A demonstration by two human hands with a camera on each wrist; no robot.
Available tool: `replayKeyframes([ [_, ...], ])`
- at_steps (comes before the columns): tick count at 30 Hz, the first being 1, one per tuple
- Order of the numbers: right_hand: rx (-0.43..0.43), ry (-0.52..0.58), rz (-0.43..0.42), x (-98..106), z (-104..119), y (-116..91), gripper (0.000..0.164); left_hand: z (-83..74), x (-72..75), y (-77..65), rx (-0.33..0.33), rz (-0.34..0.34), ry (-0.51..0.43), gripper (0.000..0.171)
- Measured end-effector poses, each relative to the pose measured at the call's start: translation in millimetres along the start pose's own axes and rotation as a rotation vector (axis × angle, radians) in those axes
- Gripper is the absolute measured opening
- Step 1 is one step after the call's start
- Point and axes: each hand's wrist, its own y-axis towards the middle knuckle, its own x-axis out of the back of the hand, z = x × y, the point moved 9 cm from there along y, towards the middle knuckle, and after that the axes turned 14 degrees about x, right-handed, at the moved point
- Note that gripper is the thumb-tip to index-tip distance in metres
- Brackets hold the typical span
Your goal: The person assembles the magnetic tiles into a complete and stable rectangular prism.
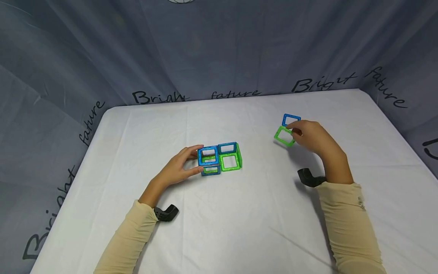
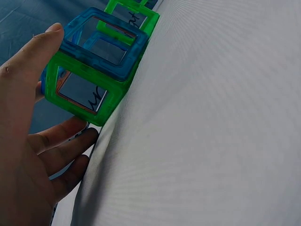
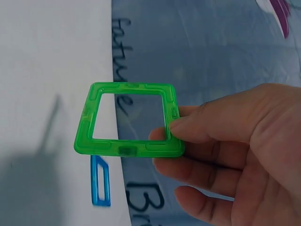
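My left hand [image 1: 177,167] grips the left end of a structure of magnetic tiles [image 1: 218,156], blue and green square frames joined into a boxy shape on the white table. In the left wrist view the thumb presses a corner of a blue tile [image 2: 101,66] above a green tile [image 2: 56,101]; some fingers are behind it. Over to the right, my right hand [image 1: 313,136] pinches a loose green square tile [image 3: 127,148] by one edge between thumb and fingers. This tile is tilted and held above the table. Just beyond it a blue square tile [image 1: 292,115] lies on the cloth.
A white cloth covers the table [image 1: 239,220]. Grey-blue curtains [image 1: 219,49] with handwritten lettering stand behind it and along both sides. Each wrist carries a black camera mount [image 1: 167,214], close above the tabletop.
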Motion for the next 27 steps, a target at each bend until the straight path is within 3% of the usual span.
replayKeyframes([
  [19, 0.190, -0.034, 0.093, -24, 69, 2, 0.024, 0.0, 0.4, 0.2, 0.003, -0.002, 0.004, 0.068],
  [27, 0.223, -0.040, 0.231, -41, 88, -2, 0.022, 0.7, -0.1, 0.4, 0.005, -0.003, 0.009, 0.067],
])
